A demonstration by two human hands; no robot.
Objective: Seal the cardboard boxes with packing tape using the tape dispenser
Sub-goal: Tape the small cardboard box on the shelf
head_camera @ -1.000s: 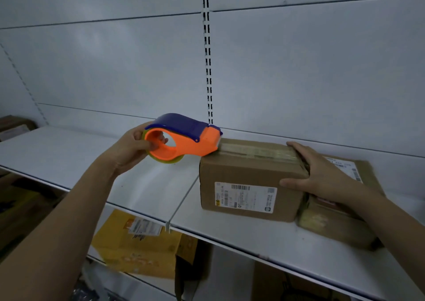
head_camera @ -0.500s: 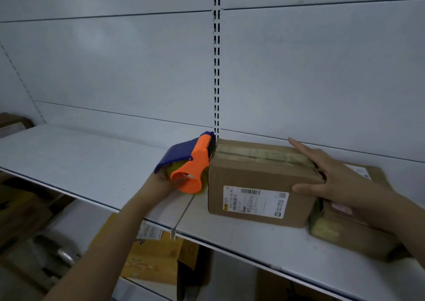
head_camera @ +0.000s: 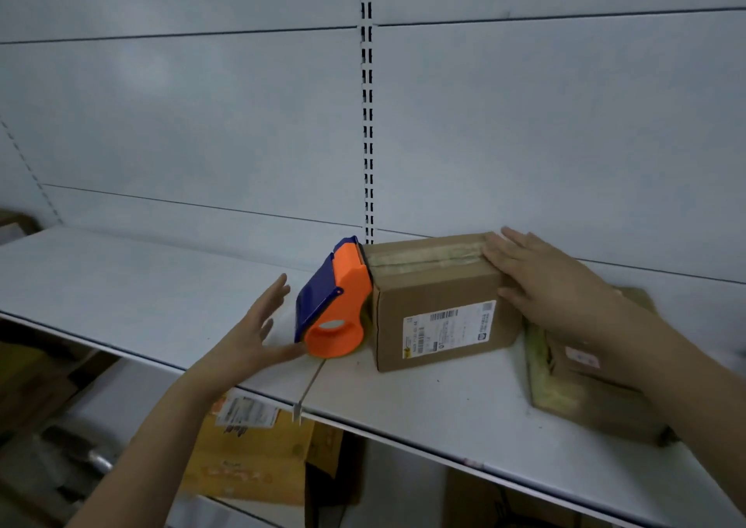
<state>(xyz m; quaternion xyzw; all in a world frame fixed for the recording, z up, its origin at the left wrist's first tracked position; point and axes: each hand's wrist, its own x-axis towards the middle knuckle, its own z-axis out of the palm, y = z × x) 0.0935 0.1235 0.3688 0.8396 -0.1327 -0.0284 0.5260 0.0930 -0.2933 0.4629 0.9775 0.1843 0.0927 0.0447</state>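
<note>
Tape dispenser (head_camera: 335, 309), orange body with blue cover, stands on the white shelf (head_camera: 141, 297), nose-up against the left end of the cardboard box (head_camera: 440, 317). Left hand (head_camera: 250, 338) sits just left of it, fingers straight and spread, released; thumb looks to touch the orange base, grasping nothing. Right hand (head_camera: 553, 285) lies flat on the right end of the box top, fingers extended, pressing down, no curl round anything.

Box sits mid-shelf, label facing near. Tape strip (head_camera: 424, 257) runs along the top seam, left to right. Second, flatter box (head_camera: 585, 370) lies right of it, partly under the right forearm.

Judgement: top seam looks taped; cannot tell whether the tape is cut free at the dispenser nose.

Risks:
- if uncut, sliding the box drags the dispenser over or peels the strip
- dispenser leans on the box only; shifting the box could topple it toward the near shelf edge
- second box not yet visibly sealed
</note>
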